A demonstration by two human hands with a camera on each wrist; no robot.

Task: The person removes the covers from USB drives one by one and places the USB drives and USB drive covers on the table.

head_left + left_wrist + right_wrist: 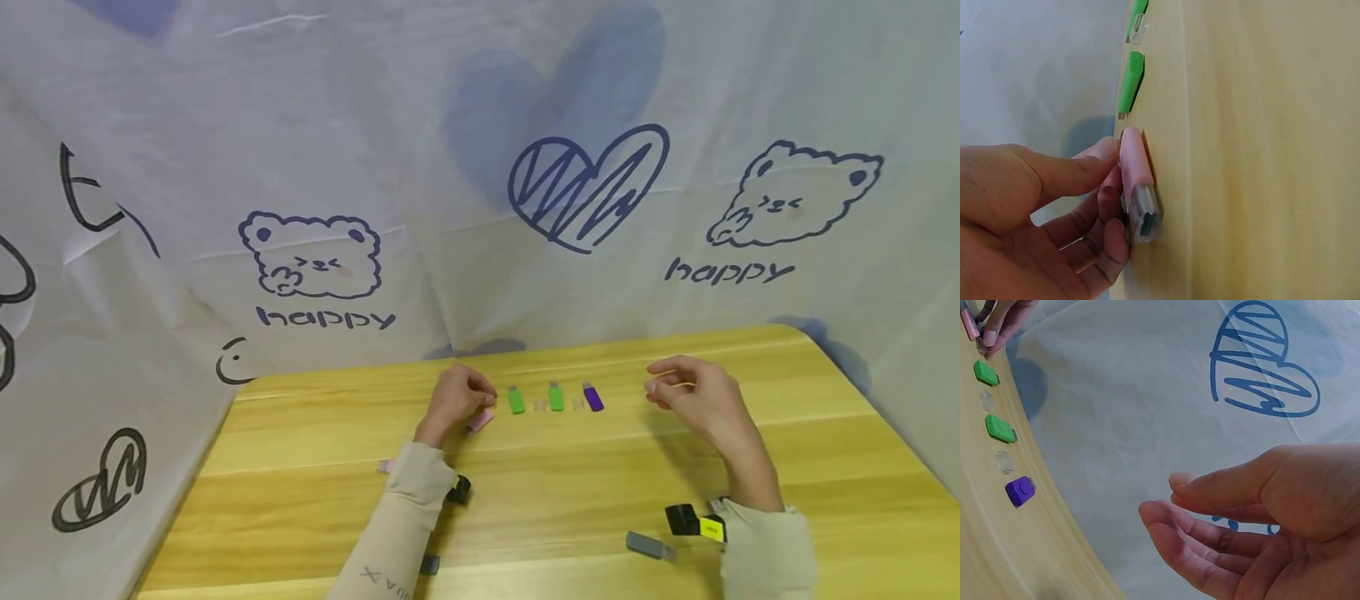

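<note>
My left hand is low over the far part of the table, thumb and fingertips together at a small clear cap, which they seem to pinch. Right beside those fingertips is a pink USB stick, its metal plug pointing toward me. To the right run a green USB stick, a clear cap, another green USB stick, a clear cap and a purple USB stick. My right hand hovers right of the purple stick, fingers loosely bent and holding nothing.
A grey USB stick lies near the right forearm. Another pink stick and a dark one show beside the left sleeve. Black wrist-camera pieces sit at the right cuff. A printed cloth hangs behind the wooden table.
</note>
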